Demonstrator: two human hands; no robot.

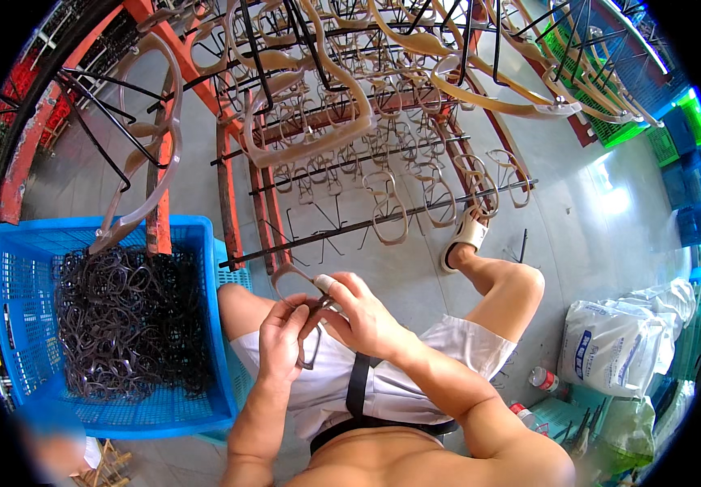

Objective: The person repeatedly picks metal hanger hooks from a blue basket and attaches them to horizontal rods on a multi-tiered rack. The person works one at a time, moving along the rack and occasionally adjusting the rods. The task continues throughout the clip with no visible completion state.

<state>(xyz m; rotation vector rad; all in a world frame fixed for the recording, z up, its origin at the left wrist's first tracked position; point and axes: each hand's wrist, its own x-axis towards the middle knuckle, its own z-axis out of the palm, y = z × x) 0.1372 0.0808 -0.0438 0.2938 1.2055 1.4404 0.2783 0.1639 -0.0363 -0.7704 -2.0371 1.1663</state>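
Above my lap, both hands grip one glasses frame [316, 347], held tilted between them. One rim sticks out beyond the fingers at the top and the other hangs below, near my left palm. My left hand [282, 345] pinches the frame around its middle. From the right, my right hand [360, 318] closes on the same part, with a white wrap around one finger. The fingers cover the bridge, so its details are hidden. Close to my left knee stands a blue plastic crate [214, 325], heaped with dark glasses frames [119, 325].
Ahead rises a red metal rack [222, 191] with black rods [318, 239], where many pale brown glasses frames [387, 207] hang on hooks. White plastic sacks [610, 345] and a can [543, 378] are at right. A blurred person [54, 442] shows at lower left.
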